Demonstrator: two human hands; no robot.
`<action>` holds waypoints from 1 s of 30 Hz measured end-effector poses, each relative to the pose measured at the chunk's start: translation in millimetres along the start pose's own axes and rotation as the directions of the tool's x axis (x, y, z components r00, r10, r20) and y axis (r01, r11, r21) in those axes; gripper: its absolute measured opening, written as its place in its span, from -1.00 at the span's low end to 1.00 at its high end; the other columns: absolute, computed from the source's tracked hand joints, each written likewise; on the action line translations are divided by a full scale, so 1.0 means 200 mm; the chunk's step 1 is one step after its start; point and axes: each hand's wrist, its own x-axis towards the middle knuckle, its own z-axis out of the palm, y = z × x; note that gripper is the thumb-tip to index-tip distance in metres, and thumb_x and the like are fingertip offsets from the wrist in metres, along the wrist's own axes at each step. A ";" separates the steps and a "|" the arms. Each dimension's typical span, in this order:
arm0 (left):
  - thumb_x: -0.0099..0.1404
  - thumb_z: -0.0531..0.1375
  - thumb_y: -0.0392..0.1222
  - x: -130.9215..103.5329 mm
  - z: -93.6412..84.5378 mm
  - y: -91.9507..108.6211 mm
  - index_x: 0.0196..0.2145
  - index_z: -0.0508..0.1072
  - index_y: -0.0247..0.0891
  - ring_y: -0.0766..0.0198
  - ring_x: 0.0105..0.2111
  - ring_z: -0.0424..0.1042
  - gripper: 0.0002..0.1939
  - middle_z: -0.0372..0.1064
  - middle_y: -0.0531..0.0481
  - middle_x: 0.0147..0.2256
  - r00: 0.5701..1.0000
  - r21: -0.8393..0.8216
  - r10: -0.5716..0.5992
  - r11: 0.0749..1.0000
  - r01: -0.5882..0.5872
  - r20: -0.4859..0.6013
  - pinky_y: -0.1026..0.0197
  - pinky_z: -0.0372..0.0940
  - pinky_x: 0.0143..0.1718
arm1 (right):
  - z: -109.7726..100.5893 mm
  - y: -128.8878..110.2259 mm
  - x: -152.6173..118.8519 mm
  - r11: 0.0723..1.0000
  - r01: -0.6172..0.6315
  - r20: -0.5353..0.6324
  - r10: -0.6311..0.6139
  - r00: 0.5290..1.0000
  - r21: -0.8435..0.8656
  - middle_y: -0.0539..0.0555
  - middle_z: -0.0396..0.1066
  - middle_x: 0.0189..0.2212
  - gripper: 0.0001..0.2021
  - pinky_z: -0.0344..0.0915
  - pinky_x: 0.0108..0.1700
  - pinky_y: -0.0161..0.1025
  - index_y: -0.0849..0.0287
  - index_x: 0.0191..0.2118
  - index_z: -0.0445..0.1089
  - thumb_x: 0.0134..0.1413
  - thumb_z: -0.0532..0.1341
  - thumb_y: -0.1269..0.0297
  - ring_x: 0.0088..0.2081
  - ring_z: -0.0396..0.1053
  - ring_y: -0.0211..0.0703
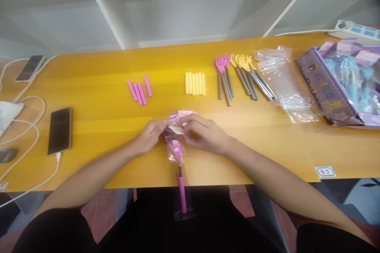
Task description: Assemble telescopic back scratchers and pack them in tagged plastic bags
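Note:
A pink telescopic back scratcher (182,193) lies in a clear plastic bag (178,156), its claw on the table and its pink handle hanging past the front edge. At the bag's top is a pink and white folded header card (185,115). My left hand (152,134) has its fingers closed on the left side of the card and bag top. With bent fingers, my right hand (204,131) pinches the card's right side. Part of the card is hidden by the fingers.
Several pink tubes (139,93) and yellow tubes (195,84) lie beyond my hands. Right of them are pink-clawed scratchers (225,81), yellow-clawed scratchers (252,79), clear bags (285,83) and a purple box (329,91). Phones (60,131) and cables are at left.

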 end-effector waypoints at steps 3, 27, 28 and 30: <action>0.54 -0.04 0.35 0.00 0.00 0.00 -0.17 0.55 -0.31 0.13 -0.24 0.47 -0.34 0.51 -0.12 -0.25 0.996 0.020 0.063 0.998 -0.064 0.059 0.16 0.35 -0.16 | 0.00 0.00 0.00 1.000 -0.012 -0.017 0.011 1.000 -0.016 0.15 0.52 -0.05 -0.84 0.59 -0.03 -0.15 0.08 -0.12 0.31 0.31 0.27 0.46 -0.03 0.56 -0.12; 0.46 0.19 -0.36 0.01 0.07 -0.02 0.29 0.29 -0.10 0.23 -0.12 0.59 -0.50 0.36 -0.21 0.14 0.960 0.149 0.264 0.950 -0.275 0.090 0.08 0.56 -0.02 | 0.00 0.00 0.00 0.979 -0.177 -0.216 0.153 0.964 -0.098 0.14 0.40 -0.09 -0.61 0.63 -0.18 -0.18 0.05 0.26 0.32 0.40 0.21 0.45 -0.16 0.49 -0.12; 0.46 0.20 -0.35 0.01 0.07 -0.01 0.32 0.28 -0.09 0.22 -0.12 0.59 -0.47 0.38 -0.21 0.14 0.967 0.139 0.239 0.958 -0.250 0.086 0.07 0.55 0.01 | 0.00 0.00 0.00 0.978 -0.187 -0.229 0.162 0.960 -0.091 0.13 0.41 -0.12 -0.67 0.62 -0.20 -0.18 0.05 0.20 0.35 0.40 0.21 0.44 -0.17 0.49 -0.12; 0.47 0.22 -0.31 0.00 0.06 0.00 0.38 0.25 -0.09 0.19 -0.09 0.59 -0.42 0.42 -0.23 0.14 0.981 0.097 0.181 0.978 -0.187 0.072 0.03 0.52 0.08 | -0.01 0.00 0.00 0.968 -0.231 -0.248 0.202 0.947 -0.094 0.12 0.45 -0.15 -0.72 0.59 -0.21 -0.14 0.04 0.16 0.37 0.42 0.21 0.40 -0.19 0.49 -0.09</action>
